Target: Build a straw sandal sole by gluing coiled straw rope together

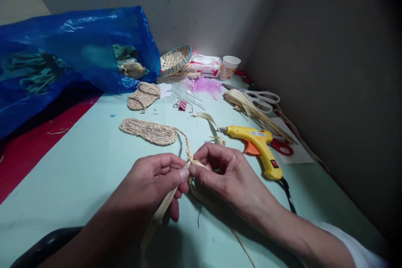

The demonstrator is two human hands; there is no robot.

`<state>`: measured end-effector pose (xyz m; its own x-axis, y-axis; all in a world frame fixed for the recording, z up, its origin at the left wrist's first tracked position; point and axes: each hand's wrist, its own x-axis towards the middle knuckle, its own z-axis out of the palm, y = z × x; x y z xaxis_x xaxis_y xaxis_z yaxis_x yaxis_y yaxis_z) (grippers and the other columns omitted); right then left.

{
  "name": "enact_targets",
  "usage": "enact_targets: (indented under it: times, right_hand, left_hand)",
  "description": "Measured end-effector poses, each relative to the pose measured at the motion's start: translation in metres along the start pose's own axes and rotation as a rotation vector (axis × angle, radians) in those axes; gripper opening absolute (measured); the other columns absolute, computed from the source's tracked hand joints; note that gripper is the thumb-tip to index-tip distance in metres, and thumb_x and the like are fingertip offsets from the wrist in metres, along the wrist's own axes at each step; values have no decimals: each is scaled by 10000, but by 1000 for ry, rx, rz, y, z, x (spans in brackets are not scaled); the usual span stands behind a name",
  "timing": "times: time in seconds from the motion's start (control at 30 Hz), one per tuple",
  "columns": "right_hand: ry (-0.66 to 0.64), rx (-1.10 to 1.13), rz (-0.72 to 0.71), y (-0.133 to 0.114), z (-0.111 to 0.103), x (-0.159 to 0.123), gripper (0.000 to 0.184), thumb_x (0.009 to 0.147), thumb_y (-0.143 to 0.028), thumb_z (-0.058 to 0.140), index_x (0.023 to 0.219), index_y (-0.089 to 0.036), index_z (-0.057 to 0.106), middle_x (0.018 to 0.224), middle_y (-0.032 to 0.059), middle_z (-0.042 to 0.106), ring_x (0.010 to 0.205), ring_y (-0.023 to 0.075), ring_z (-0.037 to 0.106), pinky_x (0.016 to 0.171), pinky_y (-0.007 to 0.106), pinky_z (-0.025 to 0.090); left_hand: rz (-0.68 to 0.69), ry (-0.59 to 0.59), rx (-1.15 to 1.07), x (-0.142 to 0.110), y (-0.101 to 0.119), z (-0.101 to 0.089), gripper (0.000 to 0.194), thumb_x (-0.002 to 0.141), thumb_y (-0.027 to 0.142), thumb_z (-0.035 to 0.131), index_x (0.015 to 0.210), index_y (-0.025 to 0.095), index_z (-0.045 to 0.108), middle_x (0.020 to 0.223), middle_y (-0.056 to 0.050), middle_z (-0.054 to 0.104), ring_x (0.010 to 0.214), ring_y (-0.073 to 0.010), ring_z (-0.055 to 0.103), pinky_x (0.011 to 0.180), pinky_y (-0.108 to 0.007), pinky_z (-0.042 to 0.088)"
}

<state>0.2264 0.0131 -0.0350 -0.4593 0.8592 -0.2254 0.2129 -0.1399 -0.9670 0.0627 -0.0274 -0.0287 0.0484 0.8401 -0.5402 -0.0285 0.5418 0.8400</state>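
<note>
Both hands meet low in the middle of the head view, pinching a braid of pale dried husk strips. My left hand is closed on the braid's working end, with a long flat strand hanging down below it. Opposite, my right hand is closed on another strand at the same spot; a further strand trails under it toward the bottom edge. From the fingers the braid runs up to a flat sole-shaped woven piece, and seems joined to its right end. Behind that lies a small woven slipper.
A yellow glue gun lies right of my hands, by red-handled scissors. Further back are a husk bundle, white-handled scissors, a red binder clip, a paper cup, a basket and a blue plastic bag.
</note>
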Motion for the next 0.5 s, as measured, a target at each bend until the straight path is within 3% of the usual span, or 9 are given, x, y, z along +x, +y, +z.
enact_targets:
  times: [0.23, 0.37, 0.5]
  right_hand:
    - [-31, 181, 56, 3, -1, 1, 112, 742, -205, 730, 729, -158, 629, 546, -60, 492, 514, 69, 332, 472, 211, 227]
    - [-83, 291, 113, 5, -2, 1, 200, 730, -288, 797, 780, -147, 665, 556, -46, 535, 518, 72, 382, 499, 218, 254]
    - [-118, 249, 126, 2, -6, 1, 273, 714, -355, 820, 813, -140, 684, 601, -39, 539, 563, 86, 408, 537, 227, 296]
  left_hand:
    - [-22, -103, -109, 5, -5, -4, 364, 781, 360, 753, 1053, 166, 606, 618, 2, 701, 447, -115, 589, 473, -221, 457]
    - [-58, -171, -119, 6, -5, -4, 211, 787, 313, 751, 877, 148, 653, 640, -24, 718, 486, -120, 621, 473, -218, 474]
    - [-45, -141, -28, 4, -3, -3, 204, 744, 302, 761, 718, 177, 602, 607, -18, 729, 494, -140, 646, 502, -243, 486]
